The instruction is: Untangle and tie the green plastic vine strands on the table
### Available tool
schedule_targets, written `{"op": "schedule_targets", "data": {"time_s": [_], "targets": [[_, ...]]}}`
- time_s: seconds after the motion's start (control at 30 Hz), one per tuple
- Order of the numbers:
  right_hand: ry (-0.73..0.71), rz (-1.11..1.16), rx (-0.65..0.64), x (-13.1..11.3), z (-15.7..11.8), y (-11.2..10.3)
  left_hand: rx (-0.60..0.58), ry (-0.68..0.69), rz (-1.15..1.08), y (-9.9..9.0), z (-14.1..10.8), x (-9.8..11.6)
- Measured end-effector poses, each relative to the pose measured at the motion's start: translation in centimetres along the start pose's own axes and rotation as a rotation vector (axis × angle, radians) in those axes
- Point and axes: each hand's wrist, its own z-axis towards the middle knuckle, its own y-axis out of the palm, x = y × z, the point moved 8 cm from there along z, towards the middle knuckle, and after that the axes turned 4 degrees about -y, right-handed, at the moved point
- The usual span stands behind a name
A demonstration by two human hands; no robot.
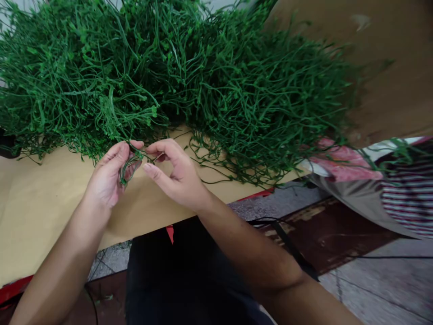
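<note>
My left hand [113,169] is closed around a few thin green stems [124,174], which look like plastic plant stems and curl past the thumb. My right hand [177,171] is close beside it, with thumb and index finger apart and thin stem ends [149,156] between them. I see no firm grip there. Both hands are just above the tan tabletop [50,194], at the near edge of a large heap of similar green stems [189,76]. The fingers of my left hand partly hide the stems in it.
Loose stems [216,167] stray from the heap onto the tabletop at right. A brown board or box side [399,72] rises at far right. Below it are pink cloth [345,162] and striped fabric [409,198]. A black cable [389,257] crosses the tiled floor.
</note>
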Motion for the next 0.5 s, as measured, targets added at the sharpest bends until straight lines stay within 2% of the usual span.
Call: {"op": "schedule_targets", "data": {"time_s": [0.23, 0.4, 0.5], "targets": [[0.055, 0.099, -0.017, 0.5, 0.3, 1.2, -0.035, 0.046, 0.007, 0.6, 0.2, -0.4], [0.044, -0.068, 0.03, 0.6, 0.2, 0.5, -0.034, 0.111, 0.059, 0.4, 0.4, -0.5], [-0.034, -0.227, 0.135, -0.1, 0.1, -0.4, -0.023, 0.189, 0.12, 0.2, 0.5, -0.2]]}}
